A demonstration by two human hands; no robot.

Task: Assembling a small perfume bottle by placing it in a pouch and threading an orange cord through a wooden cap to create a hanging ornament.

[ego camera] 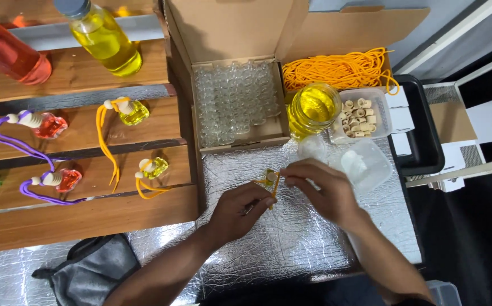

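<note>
Over a silver foil mat (291, 243), my left hand (237, 212) and my right hand (319, 190) meet on a small glass bottle of yellow liquid (270, 177) with a wooden cap and an orange cord. The left fingers pinch its lower part and the cord; the right fingertips grip it from the right. Just behind stands an open jar of yellow liquid (313, 109).
A cardboard box holds several empty small glass bottles (236, 99), with orange cords (339, 69) beside it. A clear tub of wooden caps (360, 113) and a clear lid (365, 164) lie right. Finished red and yellow bottles hang on wooden steps (76, 153). A grey cloth (93, 269) lies lower left.
</note>
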